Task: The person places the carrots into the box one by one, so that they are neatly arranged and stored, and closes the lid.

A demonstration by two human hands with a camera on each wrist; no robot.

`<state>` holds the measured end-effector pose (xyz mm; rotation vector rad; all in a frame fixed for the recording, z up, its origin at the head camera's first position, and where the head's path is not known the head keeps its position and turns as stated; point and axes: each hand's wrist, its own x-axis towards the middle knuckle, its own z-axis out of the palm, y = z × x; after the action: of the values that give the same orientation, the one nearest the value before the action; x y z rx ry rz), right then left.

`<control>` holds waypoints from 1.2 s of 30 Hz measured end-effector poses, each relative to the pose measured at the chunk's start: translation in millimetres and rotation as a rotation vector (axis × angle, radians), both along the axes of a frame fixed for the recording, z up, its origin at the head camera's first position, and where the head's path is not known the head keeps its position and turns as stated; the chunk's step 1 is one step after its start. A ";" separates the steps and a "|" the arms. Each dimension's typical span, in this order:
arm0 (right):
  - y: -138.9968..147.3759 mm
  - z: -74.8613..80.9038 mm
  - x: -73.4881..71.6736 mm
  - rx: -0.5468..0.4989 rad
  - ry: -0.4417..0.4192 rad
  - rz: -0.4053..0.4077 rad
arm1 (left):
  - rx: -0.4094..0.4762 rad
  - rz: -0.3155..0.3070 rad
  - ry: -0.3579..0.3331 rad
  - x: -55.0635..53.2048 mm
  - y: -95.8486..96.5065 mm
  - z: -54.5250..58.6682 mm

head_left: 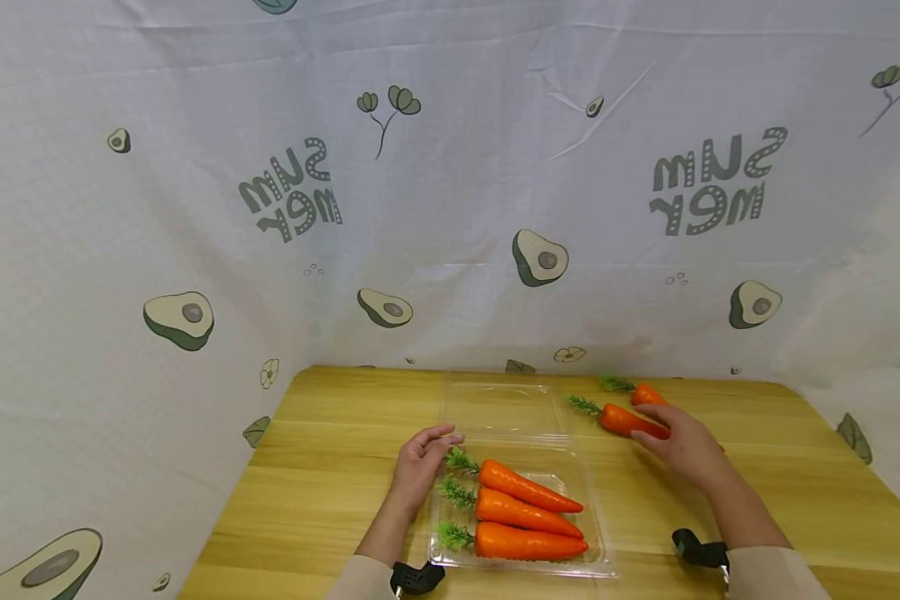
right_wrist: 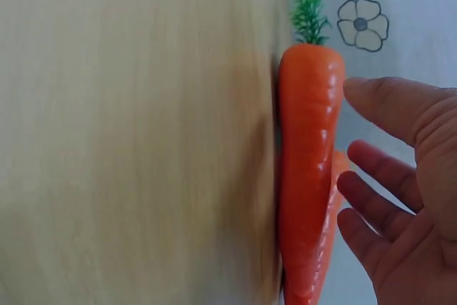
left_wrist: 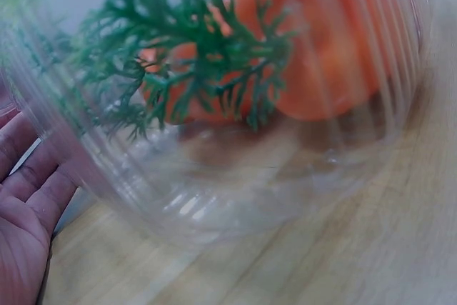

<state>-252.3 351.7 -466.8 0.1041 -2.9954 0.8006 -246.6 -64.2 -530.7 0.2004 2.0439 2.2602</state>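
A clear plastic box [head_left: 602,537] holds three orange toy carrots [head_left: 528,542] side by side, their green tops to the left. At the box's left rear corner is my left hand [head_left: 416,468], fingers relaxed against its side; the left wrist view shows the fingers [left_wrist: 44,187] beside the clear wall. My right hand [head_left: 686,447] reaches over a nearer loose carrot [head_left: 619,419], thumb and fingers apart around it. In the right wrist view that carrot [right_wrist: 308,133] lies just beside the spread fingers, not gripped. Behind it lies another loose carrot [head_left: 647,394], partly hidden by the hand.
The box's clear lid [head_left: 504,406] lies folded back flat on the wooden table [head_left: 330,450]. A white curtain [head_left: 465,200] printed with avocados stands behind the table and at its sides.
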 end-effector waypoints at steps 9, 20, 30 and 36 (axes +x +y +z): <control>9.7 -6.6 -7.5 0.068 0.001 0.032 | 0.000 -0.012 0.024 -0.5 -0.2 0.0; 14.4 -15.1 -8.4 0.141 0.034 0.054 | 0.011 -0.007 0.009 0.8 0.0 1.8; 10.8 -15.2 -3.0 0.142 0.073 0.048 | 0.009 -0.009 0.026 0.6 -0.4 1.1; 4.1 -10.2 1.4 0.129 0.067 0.045 | 0.008 -0.008 0.028 -0.3 -0.5 -1.0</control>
<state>-250.9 355.8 -477.0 0.1983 -2.9889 0.5948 -246.8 -64.6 -531.7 0.2417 2.0441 2.2749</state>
